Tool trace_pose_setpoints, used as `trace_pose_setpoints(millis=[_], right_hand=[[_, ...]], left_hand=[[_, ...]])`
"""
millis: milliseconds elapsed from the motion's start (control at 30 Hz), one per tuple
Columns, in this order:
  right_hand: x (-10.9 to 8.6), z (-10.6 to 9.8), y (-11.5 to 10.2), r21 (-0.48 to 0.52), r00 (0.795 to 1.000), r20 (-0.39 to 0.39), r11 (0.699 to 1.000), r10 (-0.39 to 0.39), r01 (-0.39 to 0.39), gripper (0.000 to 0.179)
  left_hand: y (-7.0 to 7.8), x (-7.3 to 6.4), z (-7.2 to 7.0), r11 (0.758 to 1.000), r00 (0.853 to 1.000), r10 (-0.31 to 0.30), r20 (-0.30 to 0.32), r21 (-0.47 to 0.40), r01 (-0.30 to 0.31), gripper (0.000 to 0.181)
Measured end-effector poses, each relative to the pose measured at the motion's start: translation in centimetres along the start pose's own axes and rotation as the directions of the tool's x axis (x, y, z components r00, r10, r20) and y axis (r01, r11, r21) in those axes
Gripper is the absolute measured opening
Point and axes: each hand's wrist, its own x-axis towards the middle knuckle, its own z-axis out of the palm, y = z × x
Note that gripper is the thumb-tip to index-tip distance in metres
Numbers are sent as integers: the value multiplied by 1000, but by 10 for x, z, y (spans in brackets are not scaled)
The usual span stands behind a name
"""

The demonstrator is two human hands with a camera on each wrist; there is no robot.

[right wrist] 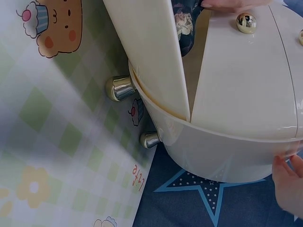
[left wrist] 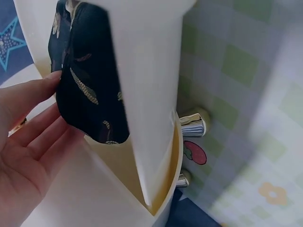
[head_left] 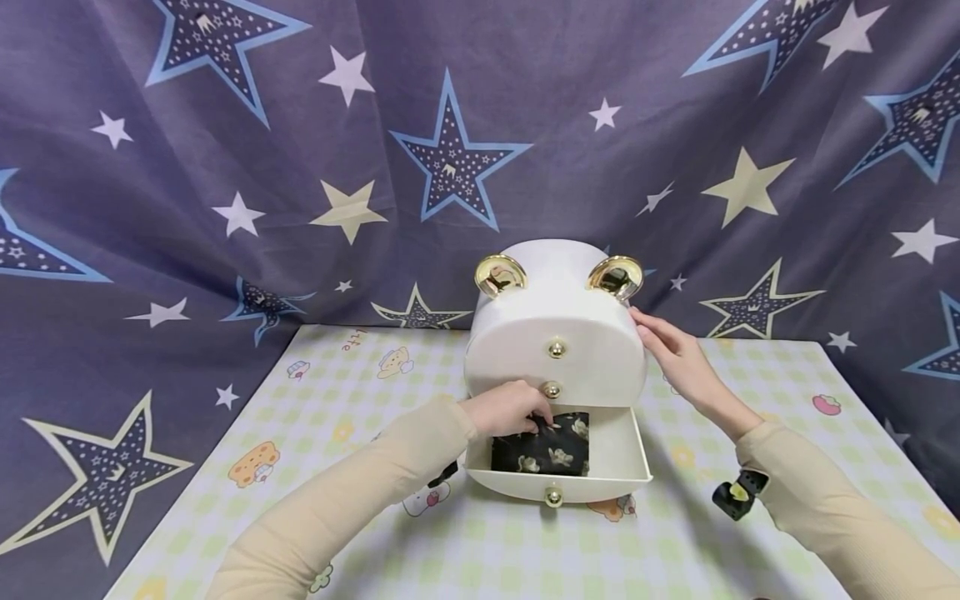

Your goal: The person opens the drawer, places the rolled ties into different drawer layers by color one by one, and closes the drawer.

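A white storage box [head_left: 555,308] with two gold ears [head_left: 501,275] stands on the table, its bottom drawer [head_left: 618,450] pulled out toward me. Inside the drawer, toward its left side, is a black fabric piece [head_left: 540,454] with pale flowers, seemingly folded flat. My left hand [head_left: 510,407] reaches over the drawer's left wall and pinches the fabric near its back edge; the left wrist view has the thumb [left wrist: 49,81] on the dark cloth [left wrist: 90,75] and fingers under it. My right hand [head_left: 678,362] rests against the box's right side, fingers extended, below the right ear.
Gold knobs [head_left: 557,348] stick out from the box front, and another knob [head_left: 553,497] sits on the open drawer. A checked tablecloth [head_left: 360,542] covers the table. Behind the box hangs a dark star-patterned curtain [head_left: 570,183].
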Motion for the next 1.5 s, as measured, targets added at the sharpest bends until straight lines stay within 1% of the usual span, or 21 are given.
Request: trace_pose_setpoints(millis=[133, 233, 333, 400, 533, 633, 800, 1067, 1300, 1500], right_hand=[[0, 0, 0, -1, 1000, -4, 1000, -1, 1, 42], [0, 1, 0, 0, 1000, -5, 1000, 3, -3, 42], [0, 1, 0, 3, 1000, -7, 1000, 6, -6, 42], [0, 1, 0, 5, 1000, -8, 1000, 6, -6, 42], [0, 1, -1, 1, 1000, -8, 1000, 8, -8, 42], [0, 1, -1, -2, 1000, -6, 1000, 9, -9, 42], [-1, 1, -1, 4, 1000, -10, 1000, 5, -5, 42], [-1, 1, 0, 13, 1000, -9, 1000, 11, -11, 42], [-1, 1, 1, 16, 1000, -9, 1000, 7, -6, 42], [-1, 1, 1, 20, 1000, -11, 1000, -8, 8, 42]], left_hand=[[0, -2, 0, 1000, 1000, -18, -3, 19, 18, 21], [1, -5, 1, 997, 999, -49, -3, 54, 49, 20], [3, -8, 1, 993, 998, -68, -16, 99, 69, 18], [5, -11, 1, 990, 997, -67, -37, 122, 71, 17], [7, -17, 2, 987, 994, -51, -98, 144, 65, 16], [8, -22, 2, 988, 990, -45, -134, 142, 64, 17], [10, -30, 2, 992, 984, -30, -175, 119, 51, 17], [15, -42, 5, 995, 963, 20, -267, 96, 6, 15], [21, -49, 6, 994, 937, 59, -345, 105, -24, 13], [28, -56, 7, 993, 920, 65, -387, 119, -20, 12]])
